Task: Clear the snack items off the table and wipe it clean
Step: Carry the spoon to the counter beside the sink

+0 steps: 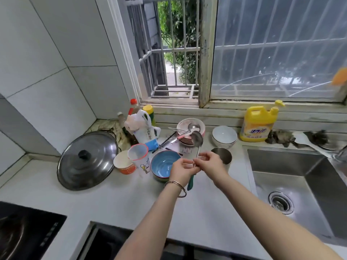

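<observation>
Both hands meet over the bench by the blue bowl (165, 164). Left hand (181, 170) and right hand (211, 164), fingers pinched shut on the ladle (197, 139) handle. Steel, stiff, light, likely slippery; grip mid-handle.

The pale counter (206, 203) carries a pot lid (87, 160) at left, cups, a blue bowl (164, 164) at centre, stacked plates and a yellow jug (258, 124) upper right.

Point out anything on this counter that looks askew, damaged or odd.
The pot lid stands tilted against the wall instead of lying flat. The right window pane shows long curved cracks or scratches. Utensils lie piled loosely across the stacked plates. Nothing looks spilled.
</observation>
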`<action>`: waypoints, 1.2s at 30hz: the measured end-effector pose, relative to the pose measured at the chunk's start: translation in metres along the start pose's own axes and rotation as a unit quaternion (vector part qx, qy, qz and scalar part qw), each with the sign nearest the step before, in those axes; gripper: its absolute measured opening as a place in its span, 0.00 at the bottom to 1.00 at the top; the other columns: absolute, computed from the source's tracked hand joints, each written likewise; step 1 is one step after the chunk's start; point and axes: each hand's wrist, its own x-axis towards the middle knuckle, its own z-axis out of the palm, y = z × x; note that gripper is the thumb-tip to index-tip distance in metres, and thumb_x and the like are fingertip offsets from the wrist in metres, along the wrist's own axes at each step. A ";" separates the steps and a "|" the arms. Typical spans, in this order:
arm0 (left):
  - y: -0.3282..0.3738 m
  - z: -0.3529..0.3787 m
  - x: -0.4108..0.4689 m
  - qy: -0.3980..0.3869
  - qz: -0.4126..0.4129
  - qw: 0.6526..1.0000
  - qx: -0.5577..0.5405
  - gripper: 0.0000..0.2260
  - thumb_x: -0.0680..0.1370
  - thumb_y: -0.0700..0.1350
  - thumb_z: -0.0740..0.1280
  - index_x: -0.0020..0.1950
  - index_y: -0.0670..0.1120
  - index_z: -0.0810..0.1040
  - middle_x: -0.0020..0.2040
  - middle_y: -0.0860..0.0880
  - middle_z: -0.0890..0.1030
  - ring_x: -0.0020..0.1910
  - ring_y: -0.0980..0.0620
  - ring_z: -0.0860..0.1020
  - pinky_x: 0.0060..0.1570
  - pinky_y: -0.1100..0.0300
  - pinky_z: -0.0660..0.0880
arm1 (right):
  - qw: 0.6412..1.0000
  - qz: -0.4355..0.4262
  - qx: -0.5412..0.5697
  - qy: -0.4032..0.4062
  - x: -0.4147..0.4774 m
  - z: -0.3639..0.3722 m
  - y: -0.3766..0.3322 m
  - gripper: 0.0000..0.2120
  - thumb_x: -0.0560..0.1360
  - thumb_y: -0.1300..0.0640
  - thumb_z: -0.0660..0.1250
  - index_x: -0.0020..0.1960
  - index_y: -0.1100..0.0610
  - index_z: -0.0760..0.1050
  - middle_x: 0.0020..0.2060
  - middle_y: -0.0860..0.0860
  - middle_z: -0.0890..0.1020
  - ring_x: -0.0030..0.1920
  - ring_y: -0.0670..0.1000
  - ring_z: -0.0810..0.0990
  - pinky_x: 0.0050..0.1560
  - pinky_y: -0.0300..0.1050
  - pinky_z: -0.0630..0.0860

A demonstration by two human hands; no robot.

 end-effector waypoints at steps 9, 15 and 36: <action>0.034 -0.031 0.105 0.024 0.013 0.985 0.173 0.11 0.65 0.44 0.76 0.42 0.48 0.77 0.38 0.52 0.81 0.44 0.52 0.81 0.49 0.59 0.76 | 0.984 0.084 0.157 0.032 0.093 0.046 -0.013 0.11 0.70 0.61 0.74 0.49 0.61 0.76 0.44 0.58 0.82 0.41 0.53 0.82 0.43 0.46 0.79; 0.048 -0.045 0.177 0.020 0.025 0.964 0.265 0.06 0.66 0.46 0.73 0.40 0.50 0.78 0.43 0.49 0.83 0.45 0.50 0.79 0.46 0.61 0.73 | 0.971 0.120 0.196 0.071 0.151 0.070 -0.025 0.06 0.71 0.65 0.71 0.41 0.59 0.75 0.37 0.57 0.81 0.35 0.52 0.78 0.38 0.45 0.75; 0.010 -0.039 0.276 -0.001 0.025 0.931 0.364 0.05 0.72 0.48 0.67 0.47 0.51 0.78 0.48 0.48 0.82 0.48 0.46 0.78 0.47 0.58 0.75 | 0.965 0.164 0.174 0.103 0.232 0.098 0.007 0.09 0.68 0.70 0.70 0.41 0.58 0.76 0.43 0.58 0.82 0.46 0.58 0.82 0.53 0.54 0.80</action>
